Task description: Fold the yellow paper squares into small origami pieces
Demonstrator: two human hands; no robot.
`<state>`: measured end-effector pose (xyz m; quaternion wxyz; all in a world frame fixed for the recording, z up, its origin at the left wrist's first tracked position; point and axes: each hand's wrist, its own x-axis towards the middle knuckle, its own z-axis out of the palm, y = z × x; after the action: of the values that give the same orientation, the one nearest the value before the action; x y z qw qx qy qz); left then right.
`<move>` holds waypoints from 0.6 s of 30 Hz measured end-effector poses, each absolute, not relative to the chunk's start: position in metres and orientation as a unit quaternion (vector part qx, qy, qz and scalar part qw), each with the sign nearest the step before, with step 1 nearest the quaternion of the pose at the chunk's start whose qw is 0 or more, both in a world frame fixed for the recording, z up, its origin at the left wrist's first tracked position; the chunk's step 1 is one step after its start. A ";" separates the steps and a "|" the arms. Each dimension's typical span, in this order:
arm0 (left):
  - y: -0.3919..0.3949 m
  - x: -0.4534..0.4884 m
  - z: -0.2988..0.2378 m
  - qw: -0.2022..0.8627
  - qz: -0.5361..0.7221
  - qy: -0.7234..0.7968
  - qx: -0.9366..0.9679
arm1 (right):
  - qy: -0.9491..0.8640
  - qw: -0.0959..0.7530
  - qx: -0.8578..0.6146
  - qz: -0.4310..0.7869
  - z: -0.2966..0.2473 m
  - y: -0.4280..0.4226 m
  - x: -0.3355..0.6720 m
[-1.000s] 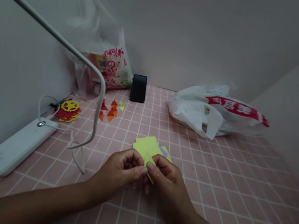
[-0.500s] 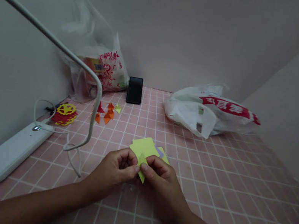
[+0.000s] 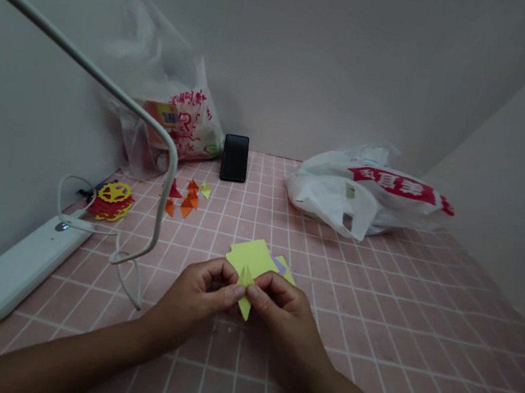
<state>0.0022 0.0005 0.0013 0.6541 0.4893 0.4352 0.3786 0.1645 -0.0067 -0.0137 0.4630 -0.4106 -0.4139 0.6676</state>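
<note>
A small folded piece of yellow-green paper (image 3: 245,296) is pinched between my two hands, one point up and one point down. My left hand (image 3: 204,295) grips its left edge between thumb and fingers. On the opposite edge, my right hand (image 3: 286,309) holds it the same way. Just behind lies a stack of square paper sheets (image 3: 252,253), yellow-green on top, with a purple sheet (image 3: 279,265) showing at the right. Part of the stack is hidden by the hands and the folded paper.
Small folded orange, red and yellow paper pieces (image 3: 189,200) lie left of centre. Behind them are a black phone (image 3: 235,158) and a plastic bag (image 3: 190,116). Another white bag (image 3: 369,192) is back right. A white power strip (image 3: 19,265), cables (image 3: 162,206) and yellow-red cutouts (image 3: 113,200) occupy the left.
The folded paper has turned slightly between my fingers, its lower point shifting a little left. Both hands keep their pinch in nearly the same place. The whole view has shifted slightly.
</note>
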 end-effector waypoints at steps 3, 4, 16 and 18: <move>0.002 0.000 0.001 0.666 0.371 0.429 0.484 | -0.401 0.463 -0.405 0.679 -0.015 -0.007 0.165; 0.003 0.000 0.001 0.669 0.371 0.427 0.482 | -0.402 0.462 -0.402 0.681 -0.015 -0.008 0.165; 0.005 0.000 -0.001 0.654 0.312 0.465 0.509 | -0.460 0.452 -0.401 0.651 -0.010 -0.003 0.165; 0.004 0.000 -0.002 0.653 0.306 0.463 0.515 | -0.467 0.445 -0.404 0.649 -0.010 -0.003 0.165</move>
<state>0.0002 0.0038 -0.0022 0.6529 0.5151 0.4633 0.3060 0.1654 -0.0033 -0.0104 0.4448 -0.4037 -0.4673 0.6487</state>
